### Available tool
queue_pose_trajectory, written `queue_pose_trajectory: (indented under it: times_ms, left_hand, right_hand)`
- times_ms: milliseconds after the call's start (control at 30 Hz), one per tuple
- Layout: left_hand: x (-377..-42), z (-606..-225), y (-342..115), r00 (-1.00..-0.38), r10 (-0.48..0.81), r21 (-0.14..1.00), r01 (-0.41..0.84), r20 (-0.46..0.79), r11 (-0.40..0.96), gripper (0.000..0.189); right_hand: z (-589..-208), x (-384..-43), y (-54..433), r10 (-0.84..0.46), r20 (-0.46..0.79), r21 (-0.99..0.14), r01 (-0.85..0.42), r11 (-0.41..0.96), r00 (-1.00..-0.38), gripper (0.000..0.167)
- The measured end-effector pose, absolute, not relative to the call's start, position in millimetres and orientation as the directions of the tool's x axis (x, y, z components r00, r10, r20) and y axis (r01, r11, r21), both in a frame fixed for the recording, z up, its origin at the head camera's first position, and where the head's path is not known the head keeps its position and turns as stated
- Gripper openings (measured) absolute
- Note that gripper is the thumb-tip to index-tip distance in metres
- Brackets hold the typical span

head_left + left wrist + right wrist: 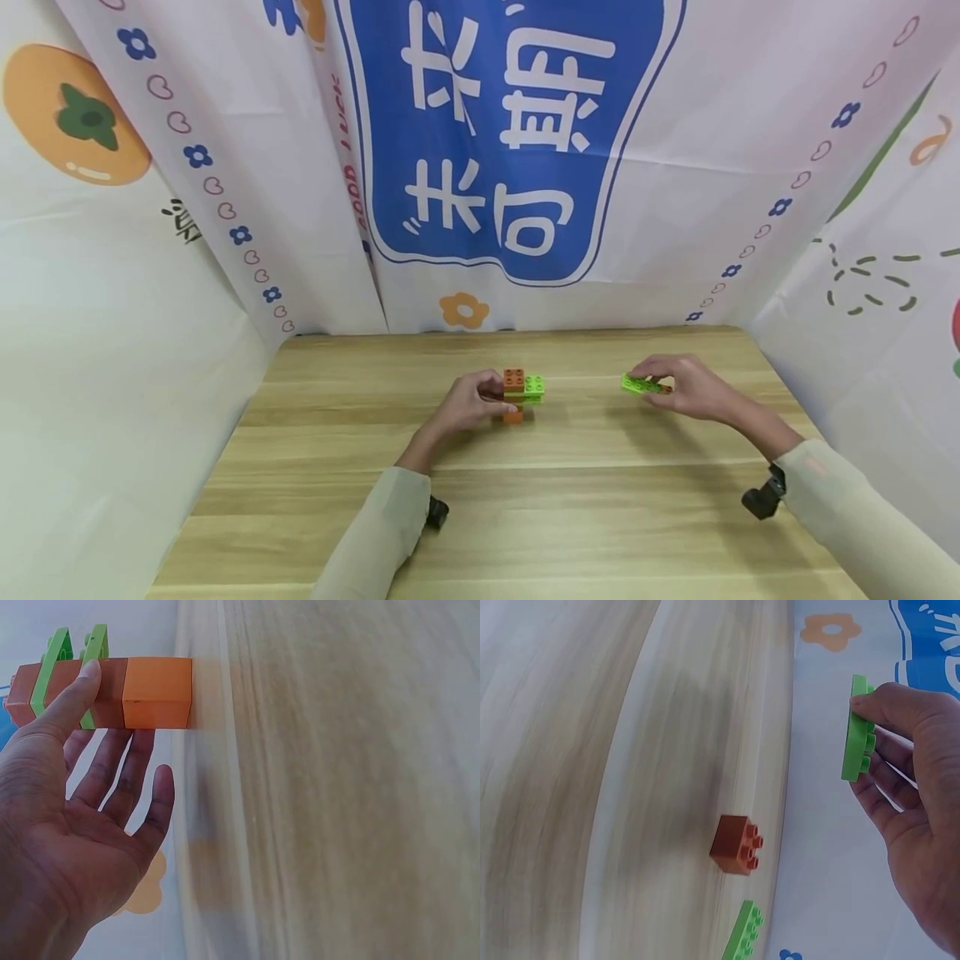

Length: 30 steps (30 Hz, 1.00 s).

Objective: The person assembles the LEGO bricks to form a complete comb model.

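Note:
My left hand (468, 404) pinches a tower of toy building bricks (513, 381) between thumb and fingers. The left wrist view shows its orange brick (157, 692) at the bottom, then brown bricks with two thin green plates (95, 652) between them, jutting out to one side. The tower stands upright, its base at or near the tabletop. Further right, my right hand (686, 387) holds a loose green studded plate (637, 384) above the table. In the right wrist view the thumb presses that plate's (855, 731) smooth face and fingers lie on the studded side.
A brown brick (731, 844) and another green plate (742, 934) lie on the wooden table (525, 517), close to its far edge and below the right hand. Printed cloth (637, 242) hangs behind the table and at both sides.

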State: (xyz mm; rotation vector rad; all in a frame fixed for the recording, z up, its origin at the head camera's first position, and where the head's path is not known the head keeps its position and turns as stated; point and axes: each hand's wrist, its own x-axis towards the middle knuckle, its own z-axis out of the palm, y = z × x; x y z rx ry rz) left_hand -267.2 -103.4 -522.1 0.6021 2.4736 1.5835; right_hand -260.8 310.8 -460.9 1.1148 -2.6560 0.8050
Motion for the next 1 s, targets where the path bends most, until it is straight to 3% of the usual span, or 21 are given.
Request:
queue_pose_trajectory:
  times_ms: [1000]
  left_hand:
    - [-268.1, -520.6, -102.8, -0.908, 0.410, 0.886, 0.257, 0.086, 0.385, 0.028]
  right_hand:
    - [-441.9, -267.3, 264.8, -0.677, 0.339, -0.422, -0.749, 0.511, -0.653, 0.039]
